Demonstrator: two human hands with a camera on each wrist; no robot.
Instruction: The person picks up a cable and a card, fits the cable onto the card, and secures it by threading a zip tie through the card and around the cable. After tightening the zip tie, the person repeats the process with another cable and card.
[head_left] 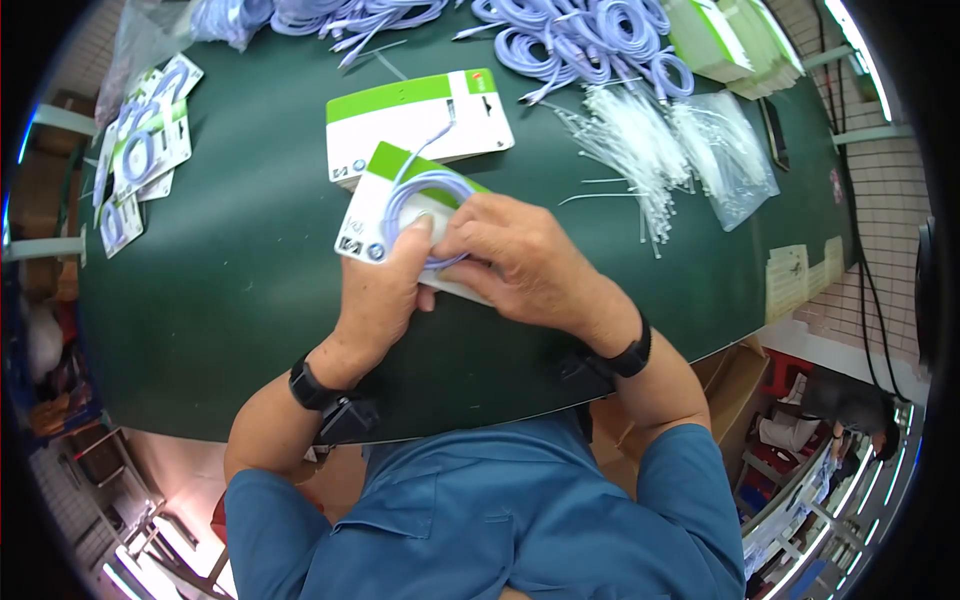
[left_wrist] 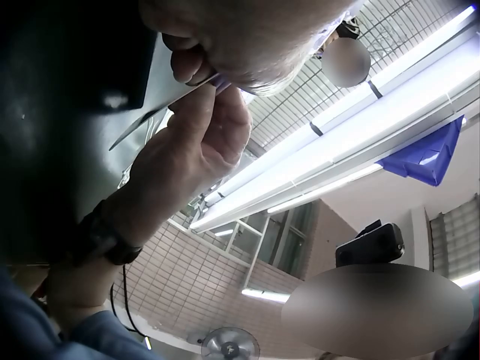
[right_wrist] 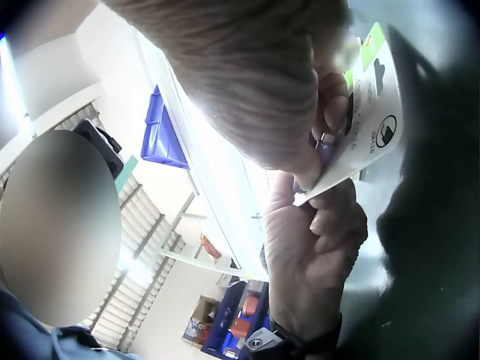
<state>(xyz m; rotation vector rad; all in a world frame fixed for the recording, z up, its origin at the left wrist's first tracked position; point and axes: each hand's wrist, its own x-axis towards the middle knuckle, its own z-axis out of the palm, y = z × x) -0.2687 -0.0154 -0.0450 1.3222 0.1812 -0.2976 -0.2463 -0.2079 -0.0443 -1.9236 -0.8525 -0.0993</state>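
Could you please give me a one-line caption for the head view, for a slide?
Both hands, left hand and right hand, hold a coiled lilac cable against a green-and-white packaging card on the green table.

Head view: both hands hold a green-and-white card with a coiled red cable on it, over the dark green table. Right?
Not quite. The head view shows the coiled cable is pale lilac, not red. Both the left hand and right hand do hold the green-and-white card over the dark green table.

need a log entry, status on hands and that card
Left hand and right hand both grip packaging card. Coiled cable lies on it. Nothing blocking.
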